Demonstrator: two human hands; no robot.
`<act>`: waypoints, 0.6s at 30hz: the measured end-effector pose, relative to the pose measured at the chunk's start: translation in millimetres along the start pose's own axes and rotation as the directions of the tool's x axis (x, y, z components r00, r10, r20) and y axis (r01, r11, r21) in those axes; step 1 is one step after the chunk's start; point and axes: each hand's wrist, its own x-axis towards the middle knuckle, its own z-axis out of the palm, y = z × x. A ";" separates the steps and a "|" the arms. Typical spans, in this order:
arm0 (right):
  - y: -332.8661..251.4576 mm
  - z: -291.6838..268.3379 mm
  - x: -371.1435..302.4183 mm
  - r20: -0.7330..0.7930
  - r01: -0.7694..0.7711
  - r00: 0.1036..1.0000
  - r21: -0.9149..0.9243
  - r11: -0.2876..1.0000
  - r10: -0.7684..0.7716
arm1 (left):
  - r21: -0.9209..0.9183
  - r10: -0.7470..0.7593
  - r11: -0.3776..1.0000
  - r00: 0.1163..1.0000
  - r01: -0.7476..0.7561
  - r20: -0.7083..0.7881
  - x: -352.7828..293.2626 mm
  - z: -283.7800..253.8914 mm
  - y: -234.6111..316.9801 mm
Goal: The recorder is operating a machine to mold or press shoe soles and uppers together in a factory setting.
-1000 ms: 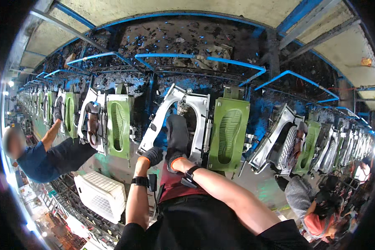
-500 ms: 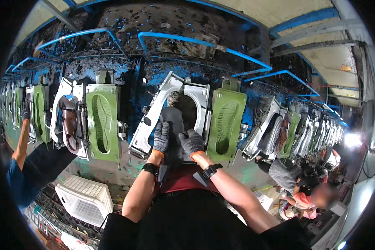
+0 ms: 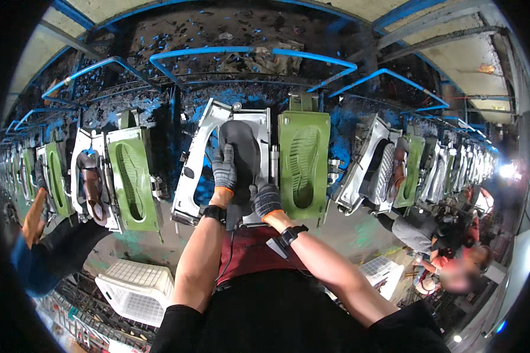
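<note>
A dark grey shoe-shaped piece [image 3: 241, 144], broad toe end up and smooth flat face toward me, lies over the opening of a silver metal mould frame [image 3: 197, 159]. Along its left edge my left hand [image 3: 224, 172], in a grey knit glove with an orange cuff, grips it with the fingers pointing up. My right hand [image 3: 267, 200], gloved alike, is bent round the lower right side near the heel end. Where the fingertips reach behind it is hidden. To the right stands a green mould plate [image 3: 303, 159] with a ribbed sole-shaped hollow.
Left of me another green plate [image 3: 133, 176] adjoins a frame holding a brown shoe [image 3: 92, 182]. A co-worker's arm [image 3: 34, 215] reaches in at far left. Blue rails [image 3: 218, 52] run behind the moulds. A white crate [image 3: 138, 288] stands lower left; people [image 3: 453, 259] are at lower right.
The shoe-shaped piece has moved up within the frame and now covers most of its opening. Both hands still hold it. The whole scene has shifted a little left in view.
</note>
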 end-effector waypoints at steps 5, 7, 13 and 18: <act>3.0 -6.2 -8.2 0.077 0.110 0.991 -0.048 0.993 -0.106 | 0.290 -0.059 0.956 0.998 0.049 0.026 -48.4 -20.6 12.7; 3.2 -21.4 22.0 0.372 0.212 0.920 -0.197 0.957 -0.127 | 0.674 0.119 0.724 0.989 -0.147 0.088 -62.4 -29.1 25.2; -64.7 -66.9 83.9 0.244 0.895 0.296 -0.410 0.179 -0.923 | 0.833 -0.242 0.511 0.894 -0.212 0.376 -117.1 -29.9 87.3; -112.4 -72.2 68.8 0.431 0.819 0.474 -0.537 0.204 -0.768 | 0.754 0.148 0.265 0.799 -0.600 0.583 -115.0 -103.2 83.5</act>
